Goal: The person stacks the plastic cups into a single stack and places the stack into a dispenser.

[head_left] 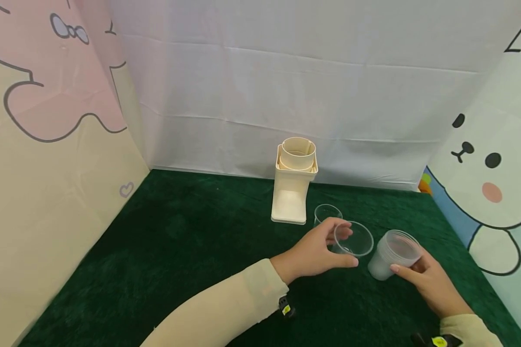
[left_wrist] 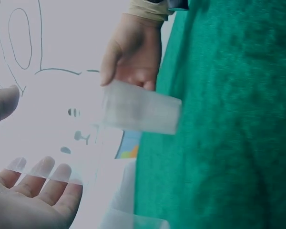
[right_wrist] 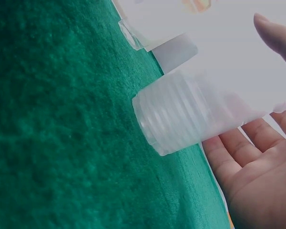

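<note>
Left hand [head_left: 314, 251] holding cup [head_left: 353, 240]; right hand [head_left: 435, 284], stacked cups [head_left: 390, 258]

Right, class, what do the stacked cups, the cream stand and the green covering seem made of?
Stacked cups: probably thin, smooth plastic; translucent, frostier where walls overlap.
Cream stand: likely rigid moulded plastic, satin; opaque, with clean edges.
Green covering: velvety fabric, perhaps plush; short, mottled nap.

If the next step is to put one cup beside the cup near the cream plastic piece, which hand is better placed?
Probably the left hand. It holds a single clear cup, close to the far cup; the right hand holds the cup stack, farther from that place.
</note>
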The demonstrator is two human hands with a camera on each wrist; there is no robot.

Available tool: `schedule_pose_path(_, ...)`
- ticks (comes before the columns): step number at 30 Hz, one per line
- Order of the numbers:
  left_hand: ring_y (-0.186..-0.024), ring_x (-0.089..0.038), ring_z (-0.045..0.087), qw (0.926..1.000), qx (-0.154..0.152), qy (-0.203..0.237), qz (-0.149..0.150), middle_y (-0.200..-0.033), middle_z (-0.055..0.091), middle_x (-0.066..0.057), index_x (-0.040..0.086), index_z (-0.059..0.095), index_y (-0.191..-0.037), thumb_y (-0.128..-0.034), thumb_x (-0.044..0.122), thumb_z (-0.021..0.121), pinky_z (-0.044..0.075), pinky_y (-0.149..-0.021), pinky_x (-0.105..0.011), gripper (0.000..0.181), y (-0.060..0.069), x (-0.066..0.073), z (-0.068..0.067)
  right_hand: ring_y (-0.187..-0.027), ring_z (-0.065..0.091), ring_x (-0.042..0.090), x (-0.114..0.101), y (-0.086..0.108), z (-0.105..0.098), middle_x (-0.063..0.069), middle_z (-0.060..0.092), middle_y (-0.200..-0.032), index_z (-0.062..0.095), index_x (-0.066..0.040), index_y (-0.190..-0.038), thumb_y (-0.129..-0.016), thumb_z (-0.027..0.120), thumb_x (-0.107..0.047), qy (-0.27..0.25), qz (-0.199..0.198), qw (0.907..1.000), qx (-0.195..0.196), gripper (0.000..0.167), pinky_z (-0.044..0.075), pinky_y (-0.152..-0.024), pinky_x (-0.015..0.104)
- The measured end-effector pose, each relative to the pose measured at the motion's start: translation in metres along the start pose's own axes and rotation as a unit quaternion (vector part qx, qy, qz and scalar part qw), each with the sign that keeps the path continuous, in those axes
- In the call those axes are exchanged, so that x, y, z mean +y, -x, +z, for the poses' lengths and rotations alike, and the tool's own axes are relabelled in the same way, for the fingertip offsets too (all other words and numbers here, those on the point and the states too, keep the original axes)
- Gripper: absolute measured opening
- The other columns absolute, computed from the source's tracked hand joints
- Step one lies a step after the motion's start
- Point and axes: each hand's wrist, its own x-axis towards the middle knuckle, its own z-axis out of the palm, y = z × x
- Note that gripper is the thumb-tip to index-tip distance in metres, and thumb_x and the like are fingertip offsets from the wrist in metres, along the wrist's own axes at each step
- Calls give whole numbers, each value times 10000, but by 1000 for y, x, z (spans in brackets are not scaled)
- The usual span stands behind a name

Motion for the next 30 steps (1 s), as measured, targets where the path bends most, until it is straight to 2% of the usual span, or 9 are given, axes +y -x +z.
schedule_pose_path(3,-1312,4,498,9999,-65,-40,101,-1432,568,96,226,453,-1478,-932,232,801,387,-1111,-227,648,-4,9,2,-1092,549,-96,0,0,0,-136,500,-1342,252,-34,-1599,-1036,662,-210,-73,-10,10000,-16,719,519,-826,171)
schedule_pose_path(5,-1311,4,499,9998,-96,-45,168,-1438,568,82,218,452,-1485,-938,238,795,385,-1113,-225,645,-6,15,3,-1098,557,-77,-1,0,1,-152,505,-1333,260,-47,-1600,-1038,657,-214,-143,-25,9999,-57,708,523,-829,178)
schedule_pose_path(13,-1302,20,495,9987,-272,-155,412,-1430,561,104,183,434,-1509,-949,249,781,376,-1105,-201,662,-22,38,13,-1109,578,-44,-1,0,0,-97,501,-1351,238,-45,-1605,-1047,643,-227,-235,-48,9996,-152,713,541,-833,198)
schedule_pose_path(22,-1290,17,507,9971,-448,539,283,-1367,589,138,189,452,-1495,-962,190,759,397,-1077,-183,615,-32,59,19,-1123,546,-101,-3,1,-2,197,398,-1510,187,-71,-1629,-1061,617,-253,-342,-56,9990,-296,736,537,-857,202)
schedule_pose_path(25,-1279,22,512,9968,-451,639,191,-1351,594,156,219,466,-1484,-961,189,760,414,-1058,-182,601,-36,62,22,-1117,541,-105,-2,0,-3,239,378,-1526,173,-73,-1635,-1064,612,-259,-262,-63,9992,-304,745,537,-848,200)
schedule_pose_path(27,-1267,26,517,9967,-448,659,152,-1337,597,167,234,474,-1477,-958,191,765,421,-1051,-185,597,-39,63,25,-1109,552,-94,-1,1,-3,198,409,-1507,182,-67,-1630,-1062,615,-250,-249,-40,9993,-279,737,539,-843,206)
schedule_pose_path(30,-1247,28,524,9970,-436,621,130,-1312,603,179,246,484,-1470,-953,195,771,427,-1046,-192,593,-45,66,28,-1110,558,-67,1,1,-3,73,465,-1447,207,-60,-1620,-1057,624,-234,-252,-15,9994,-237,722,542,-835,212)
